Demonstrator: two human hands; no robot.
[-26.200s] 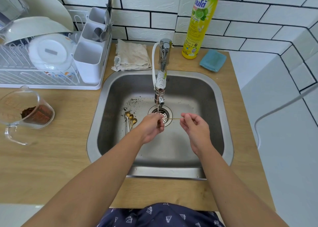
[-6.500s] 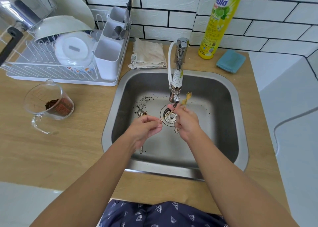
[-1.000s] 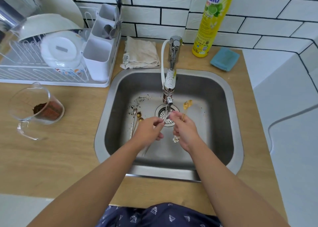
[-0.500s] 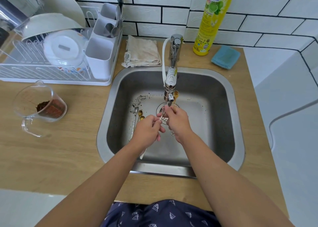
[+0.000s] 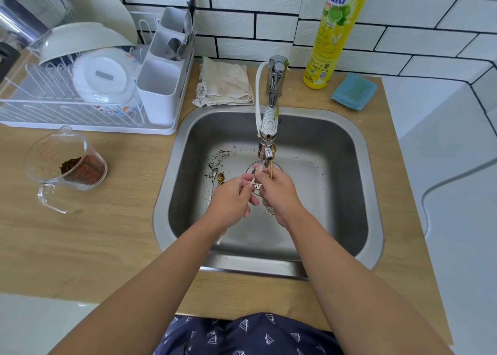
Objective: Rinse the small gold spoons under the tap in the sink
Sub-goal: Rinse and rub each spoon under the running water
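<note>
Spoons (image 5: 271, 169) in R hand (image 5: 278, 193), under tap (image 5: 269, 139)

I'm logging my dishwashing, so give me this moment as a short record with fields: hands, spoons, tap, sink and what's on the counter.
left hand: pinches a thin handle under the tap
right hand: grips gold spoons, upright at the spout
tap: over the drain
sink: dark specks and loose spoons lie left of the drain
counter: dish rack, measuring cup, folded cloth, soap bottle, blue sponge
</note>
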